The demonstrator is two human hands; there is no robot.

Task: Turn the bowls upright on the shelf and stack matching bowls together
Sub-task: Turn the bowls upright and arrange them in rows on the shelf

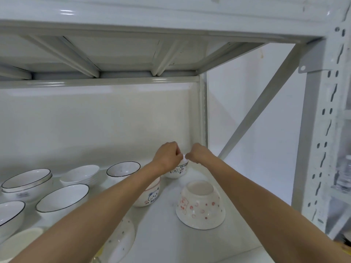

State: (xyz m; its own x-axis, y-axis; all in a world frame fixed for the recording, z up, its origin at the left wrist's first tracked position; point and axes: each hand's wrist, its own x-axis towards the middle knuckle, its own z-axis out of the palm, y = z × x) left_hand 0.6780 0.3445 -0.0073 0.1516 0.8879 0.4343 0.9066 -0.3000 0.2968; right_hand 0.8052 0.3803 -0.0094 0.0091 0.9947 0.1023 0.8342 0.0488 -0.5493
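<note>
Both my hands reach to the back right of the white shelf [161, 234]. My left hand [168, 155] and my right hand [197, 153] curl over the rim of a small patterned bowl [177, 170] standing upright there; its top is hidden by my hands. In front of it a bowl with red dots [200, 205] lies upside down. A bear-print bowl [150, 196] sits upright under my left forearm. A dotted bowl [121, 242] lies upside down near the front, partly hidden by my arm.
Several black-rimmed white bowls stand upright at the left: a stack [26, 184], a wide bowl [62, 198], one at the back [123, 169] and one at the edge [9, 215]. Plain white dishes [79, 175] are stacked behind. A slanted brace [266, 99] and post [322, 130] bound the right side.
</note>
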